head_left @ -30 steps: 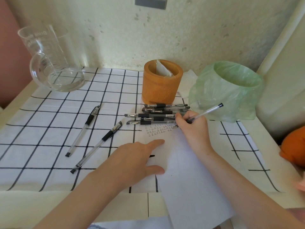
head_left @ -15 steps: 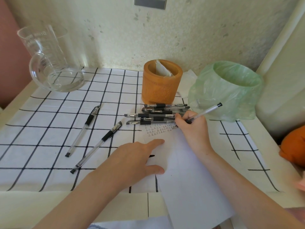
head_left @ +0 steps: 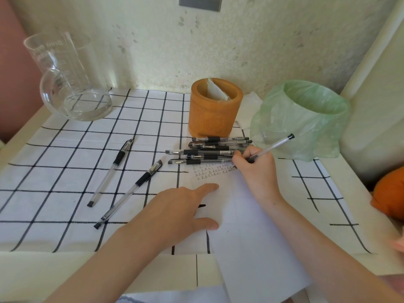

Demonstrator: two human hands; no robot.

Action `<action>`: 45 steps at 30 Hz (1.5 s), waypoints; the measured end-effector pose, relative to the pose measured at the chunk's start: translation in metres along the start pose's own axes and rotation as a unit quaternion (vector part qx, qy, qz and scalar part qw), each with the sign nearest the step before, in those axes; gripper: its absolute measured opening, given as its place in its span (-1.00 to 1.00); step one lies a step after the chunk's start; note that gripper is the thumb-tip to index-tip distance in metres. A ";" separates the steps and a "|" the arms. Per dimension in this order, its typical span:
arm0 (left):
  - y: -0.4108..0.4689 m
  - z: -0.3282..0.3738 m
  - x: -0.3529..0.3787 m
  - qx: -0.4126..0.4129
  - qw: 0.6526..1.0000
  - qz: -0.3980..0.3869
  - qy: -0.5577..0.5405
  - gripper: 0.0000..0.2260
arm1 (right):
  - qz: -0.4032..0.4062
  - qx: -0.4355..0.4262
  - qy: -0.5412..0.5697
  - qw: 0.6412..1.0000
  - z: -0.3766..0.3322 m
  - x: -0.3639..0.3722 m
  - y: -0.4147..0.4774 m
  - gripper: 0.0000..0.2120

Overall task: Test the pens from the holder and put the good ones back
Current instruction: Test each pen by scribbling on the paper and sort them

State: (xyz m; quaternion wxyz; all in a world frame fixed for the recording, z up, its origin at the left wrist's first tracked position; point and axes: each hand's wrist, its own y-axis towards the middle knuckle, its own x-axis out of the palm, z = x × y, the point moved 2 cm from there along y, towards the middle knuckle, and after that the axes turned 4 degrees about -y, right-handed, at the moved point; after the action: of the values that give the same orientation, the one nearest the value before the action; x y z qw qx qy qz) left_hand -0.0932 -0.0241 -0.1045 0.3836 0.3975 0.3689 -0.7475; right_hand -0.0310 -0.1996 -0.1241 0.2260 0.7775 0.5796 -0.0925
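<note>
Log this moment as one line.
phase: pen test | right hand: grips pen, tip on paper | left hand: presses paper flat | holder: no pens visible

right grip [head_left: 256, 171] holding pen [head_left: 276, 144], seemingly on paper [head_left: 251, 237]

Orange-brown cylindrical wooden pen holder [head_left: 215, 110]: upright, a whitish folded piece leaning inside. Just in front of its foot, a heap of clear-barrelled pens [head_left: 209, 152] with black rubber sleeves: lying flat, roughly parallel, capped ends to the left. Two like pens lie apart to the left, both slanted, caps away: far-left pen [head_left: 111, 171], nearer pen [head_left: 131, 191]. Last, the held pen [head_left: 273, 146]: tilted, tip down at the top of a white paper sheet [head_left: 251, 237], beside rows of small ink marks.
</note>
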 end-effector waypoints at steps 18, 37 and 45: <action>0.000 0.000 -0.001 0.000 1.000 0.000 -0.010 -0.37 | -0.009 -0.002 0.003 1.000 -0.001 0.000 0.000 -0.61; -0.004 0.005 -0.004 -0.018 1.000 -0.009 -0.023 -0.31 | 0.002 0.026 -0.005 1.000 -0.005 -0.001 -0.002 -0.61; -0.002 0.006 -0.023 -0.004 0.944 0.082 -0.320 -0.57 | -0.066 0.130 0.212 0.966 -0.038 -0.013 -0.007 -0.67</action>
State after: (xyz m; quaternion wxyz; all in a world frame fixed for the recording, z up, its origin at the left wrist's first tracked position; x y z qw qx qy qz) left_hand -0.0879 -0.0219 -0.0815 0.5434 0.1647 0.1960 -0.7995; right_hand -0.0460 -0.1918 -0.0866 -0.0118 0.7623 0.6470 -0.0148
